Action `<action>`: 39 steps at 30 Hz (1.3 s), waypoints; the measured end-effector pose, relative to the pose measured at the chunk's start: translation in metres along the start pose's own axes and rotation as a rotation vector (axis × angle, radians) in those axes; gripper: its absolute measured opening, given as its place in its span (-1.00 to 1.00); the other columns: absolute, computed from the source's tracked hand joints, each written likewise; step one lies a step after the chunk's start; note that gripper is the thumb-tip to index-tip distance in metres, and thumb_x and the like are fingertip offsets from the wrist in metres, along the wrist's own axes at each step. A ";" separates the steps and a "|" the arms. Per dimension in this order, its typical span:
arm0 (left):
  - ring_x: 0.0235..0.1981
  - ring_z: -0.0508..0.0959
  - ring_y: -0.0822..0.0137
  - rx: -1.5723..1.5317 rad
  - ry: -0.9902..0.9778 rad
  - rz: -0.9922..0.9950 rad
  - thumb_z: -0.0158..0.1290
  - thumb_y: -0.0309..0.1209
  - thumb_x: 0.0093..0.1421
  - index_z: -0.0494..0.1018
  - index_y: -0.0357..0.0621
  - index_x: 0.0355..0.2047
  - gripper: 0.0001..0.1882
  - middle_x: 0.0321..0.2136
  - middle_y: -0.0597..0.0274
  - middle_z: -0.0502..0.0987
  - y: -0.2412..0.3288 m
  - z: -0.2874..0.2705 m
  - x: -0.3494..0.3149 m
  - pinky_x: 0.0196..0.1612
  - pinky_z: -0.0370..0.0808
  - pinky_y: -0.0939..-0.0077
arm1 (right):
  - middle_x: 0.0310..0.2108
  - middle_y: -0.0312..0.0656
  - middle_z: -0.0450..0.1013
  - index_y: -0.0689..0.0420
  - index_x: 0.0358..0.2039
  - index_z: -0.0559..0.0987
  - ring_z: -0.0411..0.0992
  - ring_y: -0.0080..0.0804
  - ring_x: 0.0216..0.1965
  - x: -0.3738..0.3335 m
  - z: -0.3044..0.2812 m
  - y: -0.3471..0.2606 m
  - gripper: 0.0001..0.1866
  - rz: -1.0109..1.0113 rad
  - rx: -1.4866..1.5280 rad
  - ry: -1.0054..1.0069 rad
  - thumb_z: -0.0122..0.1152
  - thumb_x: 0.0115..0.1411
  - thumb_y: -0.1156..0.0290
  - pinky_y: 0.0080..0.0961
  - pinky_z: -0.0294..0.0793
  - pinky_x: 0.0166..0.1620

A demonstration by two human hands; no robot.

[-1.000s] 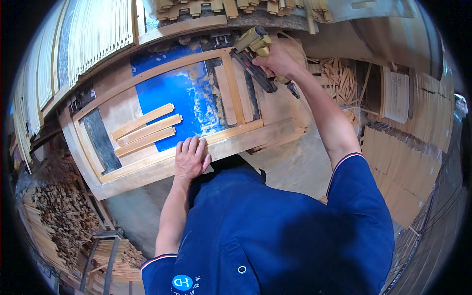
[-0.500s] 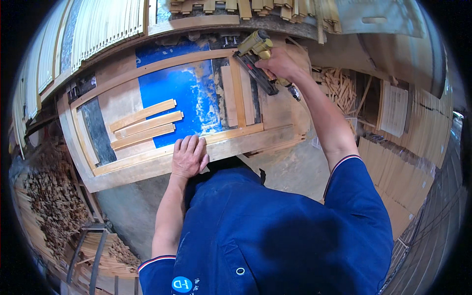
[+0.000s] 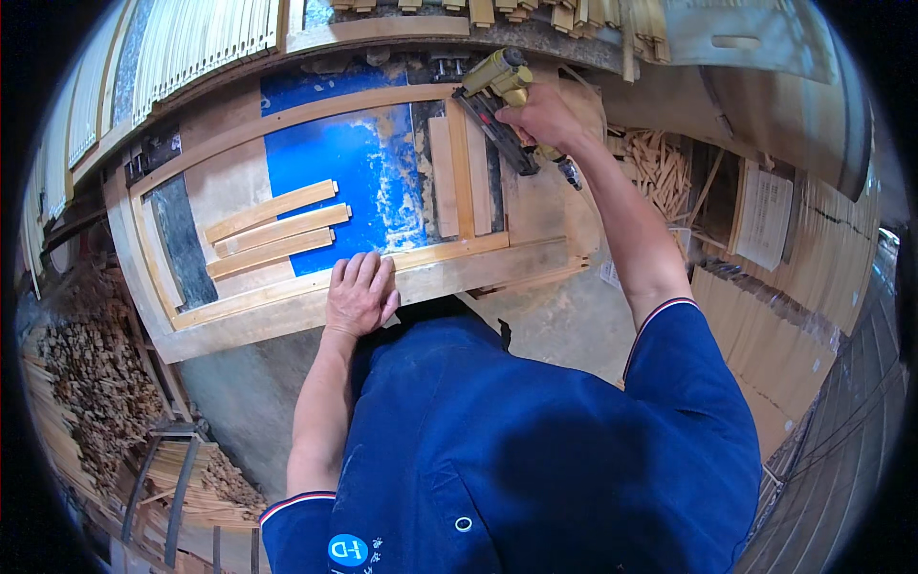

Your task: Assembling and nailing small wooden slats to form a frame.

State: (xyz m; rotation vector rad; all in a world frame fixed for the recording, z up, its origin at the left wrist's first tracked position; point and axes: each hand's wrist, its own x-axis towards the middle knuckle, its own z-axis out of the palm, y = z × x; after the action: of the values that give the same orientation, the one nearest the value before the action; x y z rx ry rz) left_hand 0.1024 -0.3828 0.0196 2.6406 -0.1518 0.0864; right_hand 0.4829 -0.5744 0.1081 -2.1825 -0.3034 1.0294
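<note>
My right hand [image 3: 547, 117] is closed round the handle of a yellow-green and black nail gun [image 3: 499, 80]. The gun is over the far right corner of a rectangular wooden frame [image 3: 463, 172], beside its right crosspiece. My left hand [image 3: 360, 295] lies on the frame's near rail, holding nothing, with its fingers stretched forward. Inside the frame, several loose wooden strips [image 3: 277, 230] lie roughly side by side, left of the middle. Under them show a worn blue panel [image 3: 335, 158] and bare board. Whether the gun's nose touches the wood, I cannot tell.
Slotted pale wooden slats [image 3: 206, 57] stand in a row at the far left. Cut strip ends [image 3: 535, 11] stick out along the back. A heap of wood offcuts [image 3: 658, 172] sits to the right, near stacked boards [image 3: 765, 335]. Bundled sticks [image 3: 96, 383] fill the left side.
The whole view has shifted slightly, so the bench appears a little higher and further left. Both hands, the nail gun and the strips keep nearly the same places on the bench.
</note>
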 end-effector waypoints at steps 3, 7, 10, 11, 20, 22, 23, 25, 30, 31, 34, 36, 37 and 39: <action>0.11 0.43 0.04 0.005 -0.008 -0.005 0.20 -0.12 0.03 0.48 -0.13 0.07 -0.39 0.06 0.03 0.47 0.000 0.002 -0.002 0.18 0.31 0.06 | -0.69 -0.23 0.44 0.28 -0.55 0.53 0.38 -0.46 -0.67 0.006 -0.003 -0.003 -0.74 -0.027 -0.190 0.046 0.35 0.16 0.39 -0.41 0.33 -0.56; 0.13 0.41 0.04 0.015 -0.018 -0.013 0.20 -0.10 0.04 0.47 -0.13 0.09 -0.38 0.08 0.03 0.45 0.000 0.003 -0.005 0.19 0.30 0.05 | -0.52 0.00 0.56 0.44 -0.30 0.61 0.56 -0.23 -0.43 0.001 -0.008 -0.025 -0.60 0.054 -0.400 0.024 0.40 0.06 0.29 -0.27 0.51 -0.32; 0.13 0.41 0.05 0.006 -0.014 -0.009 0.20 -0.10 0.04 0.47 -0.12 0.10 -0.37 0.09 0.03 0.45 0.001 0.002 -0.004 0.20 0.29 0.05 | -0.53 -0.03 0.56 0.39 -0.36 0.62 0.55 -0.24 -0.47 -0.013 -0.007 -0.031 -0.62 0.013 -0.403 0.074 0.39 0.06 0.25 -0.28 0.51 -0.34; 0.14 0.41 0.05 0.003 -0.008 0.000 0.20 -0.10 0.04 0.47 -0.12 0.10 -0.37 0.09 0.03 0.45 0.000 0.003 -0.002 0.20 0.29 0.05 | -0.53 -0.03 0.56 0.39 -0.36 0.62 0.55 -0.24 -0.47 -0.013 -0.007 -0.030 -0.62 0.018 -0.403 0.068 0.39 0.06 0.25 -0.28 0.51 -0.34; 0.14 0.40 0.09 0.038 -0.009 -0.009 0.20 -0.10 0.06 0.45 -0.09 0.12 -0.37 0.08 0.07 0.45 -0.001 0.002 -0.004 0.21 0.28 0.09 | -0.23 -0.03 0.63 0.07 0.03 0.61 0.61 0.00 -0.21 -0.130 0.033 0.041 -0.61 -0.239 -0.634 -0.046 0.32 0.15 0.40 -0.23 0.59 -0.17; 0.14 0.40 0.09 0.036 -0.010 -0.012 0.20 -0.11 0.06 0.45 -0.09 0.12 -0.38 0.08 0.07 0.45 -0.001 0.002 -0.004 0.21 0.28 0.09 | -0.18 -0.03 0.63 0.00 0.07 0.57 0.59 0.08 -0.15 -0.170 0.050 0.055 -0.52 -0.345 -0.650 -0.090 0.29 0.07 0.45 -0.15 0.60 -0.14; 0.14 0.40 0.09 0.026 -0.004 -0.006 0.20 -0.11 0.05 0.45 -0.09 0.11 -0.38 0.08 0.07 0.45 -0.001 0.003 -0.003 0.21 0.28 0.08 | -0.16 -0.01 0.62 0.01 0.08 0.54 0.58 0.08 -0.15 -0.181 0.057 0.063 -0.48 -0.398 -0.621 -0.086 0.28 0.03 0.47 -0.12 0.61 -0.14; 0.14 0.40 0.09 0.017 -0.001 0.002 0.20 -0.12 0.05 0.45 -0.09 0.11 -0.38 0.07 0.07 0.45 0.000 0.003 -0.003 0.20 0.28 0.08 | -0.19 0.01 0.61 0.04 0.05 0.52 0.59 0.07 -0.19 -0.193 0.067 0.077 -0.52 -0.384 -0.718 -0.104 0.25 0.04 0.47 -0.11 0.60 -0.18; 0.13 0.41 0.08 0.032 0.015 0.000 0.20 -0.12 0.05 0.45 -0.10 0.11 -0.38 0.07 0.07 0.45 0.001 0.003 -0.004 0.20 0.28 0.08 | -0.29 0.01 0.57 0.08 -0.04 0.48 0.58 0.05 -0.26 -0.195 0.076 0.089 -0.60 -0.422 -0.826 -0.122 0.19 0.04 0.50 -0.07 0.56 -0.25; 0.13 0.41 0.08 0.032 0.016 0.000 0.20 -0.12 0.05 0.45 -0.10 0.11 -0.38 0.07 0.07 0.45 0.001 0.002 -0.004 0.20 0.28 0.08 | -0.30 0.00 0.57 0.09 -0.04 0.47 0.58 0.05 -0.26 -0.195 0.077 0.089 -0.59 -0.424 -0.818 -0.130 0.19 0.04 0.50 -0.06 0.56 -0.26; 0.13 0.41 0.04 -0.001 -0.007 -0.008 0.22 -0.17 0.05 0.43 -0.16 0.12 -0.37 0.07 0.02 0.44 0.002 0.002 -0.006 0.19 0.30 0.06 | -0.32 0.00 0.56 0.09 -0.03 0.46 0.57 0.06 -0.25 -0.194 0.079 0.092 -0.58 -0.430 -0.808 -0.136 0.18 0.03 0.49 -0.03 0.54 -0.26; 0.12 0.41 0.09 0.027 0.016 -0.003 0.18 -0.11 0.06 0.46 -0.10 0.10 -0.39 0.05 0.09 0.45 0.003 0.002 -0.006 0.20 0.29 0.09 | -0.32 0.00 0.56 0.09 -0.03 0.46 0.57 0.07 -0.25 -0.194 0.080 0.090 -0.58 -0.435 -0.807 -0.134 0.18 0.03 0.50 -0.02 0.54 -0.25; 0.12 0.41 0.09 0.028 0.019 -0.009 0.18 -0.11 0.06 0.46 -0.10 0.10 -0.39 0.05 0.09 0.45 0.003 0.002 -0.006 0.20 0.29 0.09 | -0.30 0.01 0.56 0.10 -0.03 0.46 0.57 0.06 -0.23 -0.195 0.080 0.087 -0.58 -0.422 -0.810 -0.140 0.18 0.03 0.49 -0.02 0.54 -0.25; 0.12 0.42 0.11 0.016 0.007 -0.011 0.18 -0.11 0.07 0.46 -0.10 0.10 -0.40 0.04 0.09 0.46 0.002 0.002 -0.006 0.20 0.30 0.09 | -0.29 0.02 0.57 0.10 -0.04 0.46 0.57 0.06 -0.22 -0.195 0.080 0.083 -0.58 -0.415 -0.816 -0.149 0.18 0.03 0.49 -0.02 0.53 -0.25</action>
State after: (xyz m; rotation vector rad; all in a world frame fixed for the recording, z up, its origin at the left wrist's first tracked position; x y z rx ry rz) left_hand 0.0966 -0.3849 0.0188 2.6570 -0.1342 0.0935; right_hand 0.2884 -0.6877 0.1306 -2.5488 -1.3830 0.9128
